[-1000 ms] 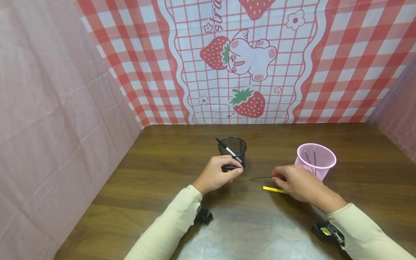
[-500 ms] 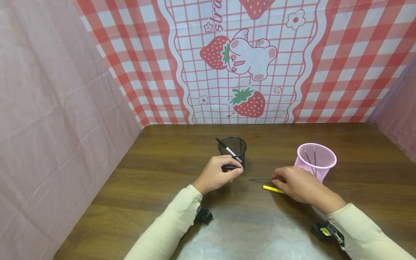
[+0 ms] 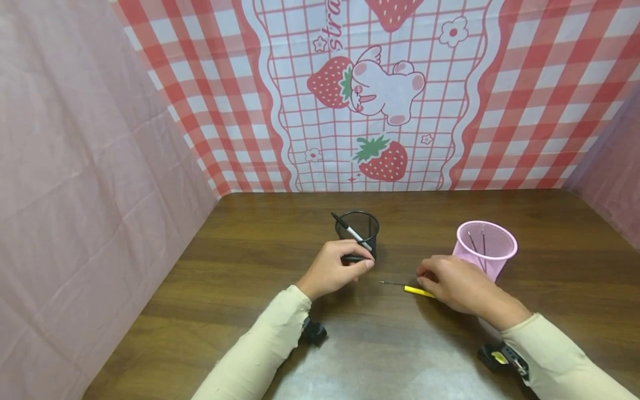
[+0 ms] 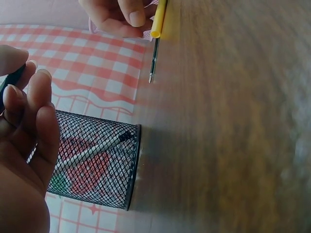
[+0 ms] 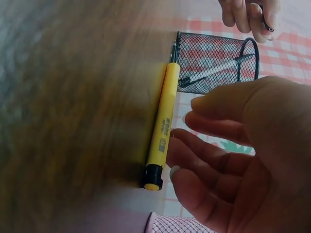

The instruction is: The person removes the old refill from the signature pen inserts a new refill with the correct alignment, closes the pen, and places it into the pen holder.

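My left hand (image 3: 336, 266) pinches a slim black pen-like tube (image 3: 354, 258) in front of the black mesh pen cup (image 3: 371, 228). Its far end shows as a small round tip in the right wrist view, and the rest is hidden by the fingers. My right hand (image 3: 452, 280) hovers beside a yellow marker (image 5: 165, 116) with a black end, its fingers loosely bent and holding nothing. A thin dark pen refill (image 3: 392, 283) with a metal tip lies on the table, partly behind the marker. Inside the black cup leans a white-and-black pen (image 3: 352, 229).
A pink mesh cup (image 3: 492, 268) stands just past my right hand, with thin refills (image 3: 483, 241) inside. Behind the wooden table (image 3: 250, 233) hangs a red-and-white strawberry cloth (image 3: 390, 161). Pink cloth (image 3: 100, 166) closes off the left side.
My right hand has let go of the pen refill, which now lies nearer the front, against the yellow marker in the head view. The left hand has stayed put.
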Demonstrator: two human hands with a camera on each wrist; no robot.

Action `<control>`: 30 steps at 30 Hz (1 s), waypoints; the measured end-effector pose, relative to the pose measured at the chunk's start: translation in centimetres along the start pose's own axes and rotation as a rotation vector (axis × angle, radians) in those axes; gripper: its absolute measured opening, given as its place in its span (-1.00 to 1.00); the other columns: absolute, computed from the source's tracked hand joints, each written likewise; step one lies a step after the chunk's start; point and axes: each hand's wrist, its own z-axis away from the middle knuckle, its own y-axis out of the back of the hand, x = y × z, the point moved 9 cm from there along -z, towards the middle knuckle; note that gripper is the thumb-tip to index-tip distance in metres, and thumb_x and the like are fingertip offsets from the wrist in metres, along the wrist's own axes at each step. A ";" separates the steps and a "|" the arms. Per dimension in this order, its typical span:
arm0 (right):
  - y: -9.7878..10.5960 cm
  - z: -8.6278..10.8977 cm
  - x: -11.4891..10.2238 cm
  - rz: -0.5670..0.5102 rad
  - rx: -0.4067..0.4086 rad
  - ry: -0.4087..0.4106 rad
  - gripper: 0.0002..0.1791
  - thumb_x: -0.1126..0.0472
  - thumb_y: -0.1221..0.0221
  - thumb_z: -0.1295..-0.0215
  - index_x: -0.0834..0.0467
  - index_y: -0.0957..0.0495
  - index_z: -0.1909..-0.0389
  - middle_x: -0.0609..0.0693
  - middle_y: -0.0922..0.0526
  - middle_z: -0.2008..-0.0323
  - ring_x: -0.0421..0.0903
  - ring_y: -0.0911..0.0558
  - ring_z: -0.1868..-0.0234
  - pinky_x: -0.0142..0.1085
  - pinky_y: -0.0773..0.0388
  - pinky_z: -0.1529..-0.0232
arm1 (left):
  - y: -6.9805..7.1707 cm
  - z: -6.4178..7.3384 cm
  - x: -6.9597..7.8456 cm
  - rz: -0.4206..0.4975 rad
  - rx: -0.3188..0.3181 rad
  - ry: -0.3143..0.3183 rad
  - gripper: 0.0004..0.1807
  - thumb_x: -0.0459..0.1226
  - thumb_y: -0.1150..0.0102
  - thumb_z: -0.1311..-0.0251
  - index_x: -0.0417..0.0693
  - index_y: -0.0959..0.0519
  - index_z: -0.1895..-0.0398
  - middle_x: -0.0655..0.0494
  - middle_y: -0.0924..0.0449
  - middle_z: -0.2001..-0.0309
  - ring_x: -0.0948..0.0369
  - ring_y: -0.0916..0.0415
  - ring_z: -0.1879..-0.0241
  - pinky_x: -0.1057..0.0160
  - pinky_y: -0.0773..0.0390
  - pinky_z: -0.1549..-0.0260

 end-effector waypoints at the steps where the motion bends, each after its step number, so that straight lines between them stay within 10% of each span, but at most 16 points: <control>1: 0.0 0.0 -0.1 -0.001 0.007 0.004 -0.92 0.20 -0.38 -0.17 -0.03 -0.67 0.35 -0.22 -0.61 0.41 -0.24 -0.57 0.41 -0.16 -0.56 0.38 | 0.0 0.0 0.0 0.001 0.000 0.000 -0.93 -0.30 -0.32 -0.28 -0.09 -0.73 0.23 0.12 -0.65 0.26 0.28 -0.59 0.57 0.24 -0.67 0.56; 16: 1.0 -0.5 -1.0 0.000 0.042 0.008 -0.96 0.15 -0.36 -0.18 -0.05 -0.69 0.35 -0.27 -0.60 0.45 -0.30 -0.52 0.46 -0.20 -0.51 0.46 | 0.2 0.1 1.6 -0.020 0.006 0.012 -0.93 -0.44 -0.30 -0.25 -0.27 -0.70 0.24 -0.04 -0.64 0.26 0.29 -0.54 0.60 0.29 -0.64 0.58; 30: 2.8 -0.2 -1.6 0.009 0.080 0.011 -0.95 0.13 -0.34 -0.24 0.01 -0.71 0.35 -0.29 -0.60 0.50 -0.32 -0.48 0.52 -0.25 -0.48 0.48 | -0.1 -0.1 -0.1 0.009 0.005 -0.001 -0.92 -0.35 -0.34 -0.26 -0.18 -0.72 0.23 0.10 -0.64 0.25 0.32 -0.57 0.57 0.28 -0.65 0.56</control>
